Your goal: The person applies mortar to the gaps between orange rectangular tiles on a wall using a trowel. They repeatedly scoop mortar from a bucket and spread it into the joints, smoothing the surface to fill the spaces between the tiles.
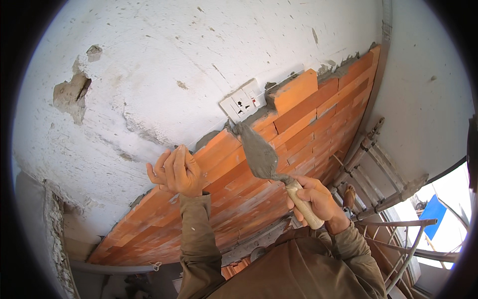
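Head view: two hands come up from the lower edge, both in brown sleeves. The left hand (pixel 175 171) is raised with the forearm nearly upright; its fingers (pixel 163 164) are curled loosely inward, holding nothing, and it rests at the top edge of the orange brick wall (pixel 259 189), just below the white plaster wall (pixel 199 55). Whether the fingertips actually touch the brick I cannot tell. The right hand (pixel 318 197) is wrapped tight around the pale wooden handle of one trowel (pixel 264 159), the forearm angled in from the lower right. The trowel's blade is coated in grey mortar and slants up and to the left, its tip reaching the mortar bed on the top course, just under a white wall socket (pixel 242 102).

Counted: one trowel, one socket plate, and one single brick (pixel 294 89) standing proud above the top course, right beside the socket, with grey mortar at its left end. The brick wall runs many courses deep; the exact number is hard to tell under the fisheye bend. The plaster shows one large broken patch (pixel 72 94) at upper left. To the right stands one wooden ladder (pixel 378 159), leaning near the wall's end.
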The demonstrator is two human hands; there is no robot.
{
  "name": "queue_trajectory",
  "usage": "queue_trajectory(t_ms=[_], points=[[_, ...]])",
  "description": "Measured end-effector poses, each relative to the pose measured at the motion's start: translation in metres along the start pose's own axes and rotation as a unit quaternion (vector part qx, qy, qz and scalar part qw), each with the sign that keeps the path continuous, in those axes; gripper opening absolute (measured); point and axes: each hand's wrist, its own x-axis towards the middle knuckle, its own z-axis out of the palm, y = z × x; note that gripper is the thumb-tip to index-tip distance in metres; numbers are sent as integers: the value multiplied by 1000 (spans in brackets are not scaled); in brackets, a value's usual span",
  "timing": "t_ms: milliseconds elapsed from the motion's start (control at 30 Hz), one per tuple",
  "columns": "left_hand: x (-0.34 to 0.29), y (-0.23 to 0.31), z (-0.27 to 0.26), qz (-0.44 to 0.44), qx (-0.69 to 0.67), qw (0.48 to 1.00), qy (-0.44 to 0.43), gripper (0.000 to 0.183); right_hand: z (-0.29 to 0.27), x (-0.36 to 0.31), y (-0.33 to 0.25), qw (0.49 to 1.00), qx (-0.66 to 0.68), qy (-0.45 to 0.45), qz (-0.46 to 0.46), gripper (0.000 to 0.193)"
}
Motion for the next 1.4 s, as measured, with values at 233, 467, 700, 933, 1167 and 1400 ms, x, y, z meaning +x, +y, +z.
queue_trajectory(t_ms=[233, 467, 700, 933, 1167, 1400], points=[[4, 5, -1, -8, 13, 1000, 7, 11, 36, -13, -33, 974, -223, 27, -3, 58], [6, 7, -1, -9, 5, 1000, 10, 9, 54, -12, -36, 894, -416, 12, -167, 55], [3, 5, 1, -10, 7, 1000, 7, 9, 52, -10, -78, 887, -454, -28, -82, 48], [3, 3, -1, -4, 13, 1000, 9, 10, 42, -18, -112, 883, -467, -40, -24, 41], [3, 5, 2, -9, -1, 1000, 17, 11, 23, -29, -104, 937, -349, -4, -3, 48], [3, 4, -2, -12, 5, 1000, 7, 11, 28, -16, -114, 960, -269, -12, 74, 52]])
